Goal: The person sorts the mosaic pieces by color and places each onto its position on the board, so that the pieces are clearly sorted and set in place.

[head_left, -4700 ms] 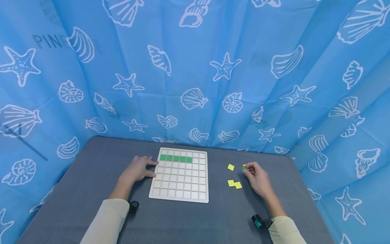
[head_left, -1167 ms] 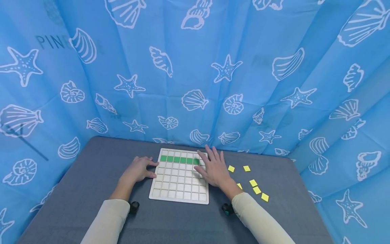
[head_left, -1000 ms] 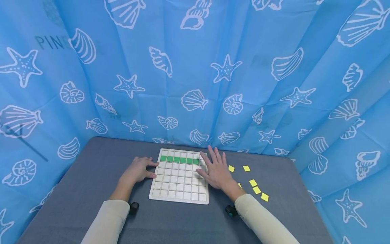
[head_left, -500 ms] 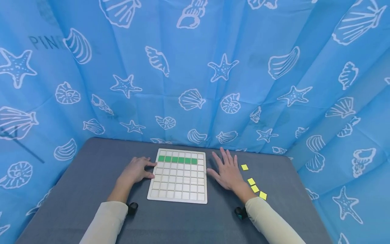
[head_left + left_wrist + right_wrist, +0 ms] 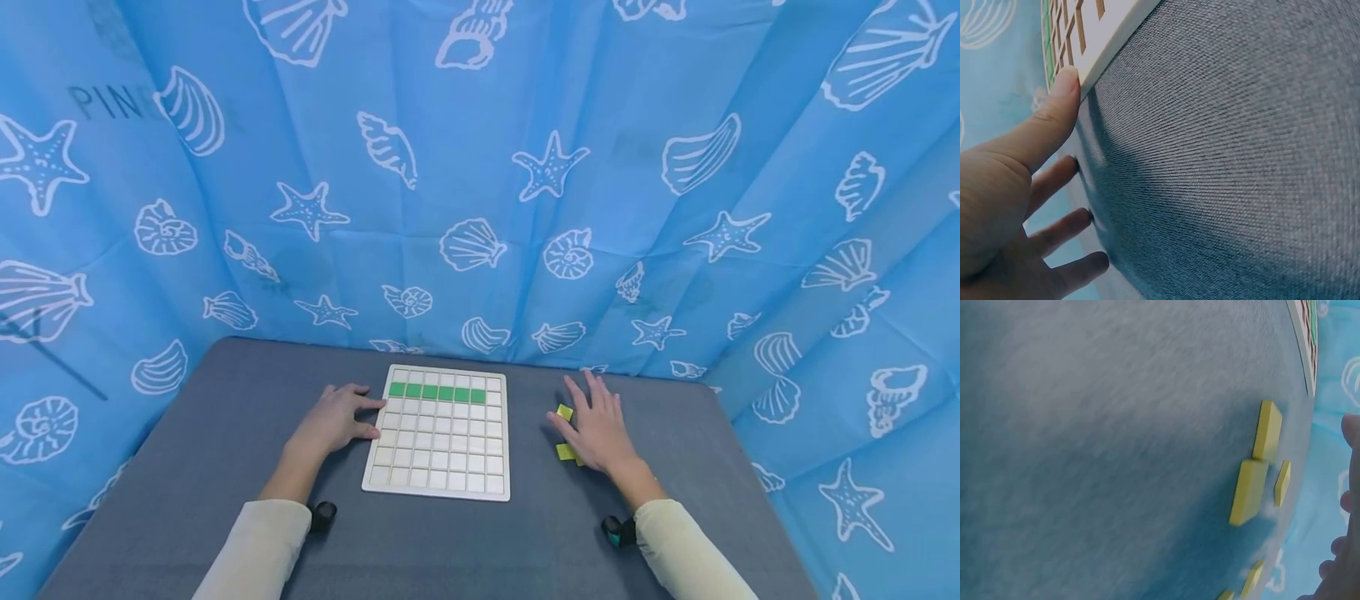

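Observation:
A white gridded board (image 5: 438, 442) lies on the grey table in the head view. Several green tiles (image 5: 438, 392) fill most of its second row from the top, starting at the left. My left hand (image 5: 333, 423) touches the board's left edge. The left wrist view has the thumb (image 5: 1063, 94) on the rim and the other fingers spread. Right of the board, my right hand (image 5: 597, 429) is spread above loose yellow tiles (image 5: 565, 411), holding nothing, and hides some of them. Below that hand in the right wrist view, two yellow tiles (image 5: 1249, 492) lie end to end.
A blue curtain (image 5: 480, 183) with white shell and starfish prints hangs behind and beside the table. Bare grey cloth (image 5: 442, 550) stretches in front of the board. Each wrist wears a black band (image 5: 618, 531).
The right hand has set a green tile at the right end of the green row, let go and moved right over the yellow tiles. The left hand has stayed at the board's edge.

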Action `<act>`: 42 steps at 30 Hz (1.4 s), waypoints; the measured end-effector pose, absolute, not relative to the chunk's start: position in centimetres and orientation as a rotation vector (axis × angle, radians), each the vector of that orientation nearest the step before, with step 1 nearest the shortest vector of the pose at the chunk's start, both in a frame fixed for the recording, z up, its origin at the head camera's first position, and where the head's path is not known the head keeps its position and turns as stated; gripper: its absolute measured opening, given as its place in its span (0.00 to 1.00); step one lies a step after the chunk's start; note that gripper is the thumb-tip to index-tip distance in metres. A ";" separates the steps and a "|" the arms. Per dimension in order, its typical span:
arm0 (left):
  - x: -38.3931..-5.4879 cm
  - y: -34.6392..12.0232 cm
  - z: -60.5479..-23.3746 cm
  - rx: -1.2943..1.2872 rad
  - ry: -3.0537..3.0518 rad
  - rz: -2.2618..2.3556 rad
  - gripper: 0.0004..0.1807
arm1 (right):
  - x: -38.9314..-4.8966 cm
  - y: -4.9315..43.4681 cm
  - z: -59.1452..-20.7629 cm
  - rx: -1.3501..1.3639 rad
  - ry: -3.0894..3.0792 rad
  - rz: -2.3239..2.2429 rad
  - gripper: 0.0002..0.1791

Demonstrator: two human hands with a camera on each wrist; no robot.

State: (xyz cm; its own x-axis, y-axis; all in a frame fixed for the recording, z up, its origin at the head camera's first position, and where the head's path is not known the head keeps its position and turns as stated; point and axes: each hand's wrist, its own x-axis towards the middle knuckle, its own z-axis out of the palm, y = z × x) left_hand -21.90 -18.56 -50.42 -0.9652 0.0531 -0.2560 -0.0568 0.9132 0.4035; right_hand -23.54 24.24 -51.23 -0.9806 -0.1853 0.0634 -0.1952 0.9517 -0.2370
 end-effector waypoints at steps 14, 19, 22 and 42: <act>-21.8 -18.9 -51.1 0.047 2.837 0.617 0.31 | -23.4 26.0 -52.3 0.317 -3.068 0.544 0.29; -21.8 -18.9 -51.0 0.057 2.837 0.613 0.31 | -23.4 25.9 -52.5 0.289 -3.049 0.565 0.19; -21.8 -18.9 -51.0 0.052 2.830 0.619 0.31 | -23.5 25.7 -52.5 0.277 -3.032 0.572 0.15; -22.0 -19.3 -51.1 0.062 2.823 0.625 0.31 | -24.8 23.2 -49.8 0.247 -3.007 0.853 0.04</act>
State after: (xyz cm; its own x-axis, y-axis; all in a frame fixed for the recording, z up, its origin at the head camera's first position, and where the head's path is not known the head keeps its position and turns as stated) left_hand -22.01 -19.27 -51.13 -0.9681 0.0943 -0.2320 -0.0125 0.9071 0.4208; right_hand -24.76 23.22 -49.84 -0.9876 -0.1493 0.0490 -0.1528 0.8395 -0.5214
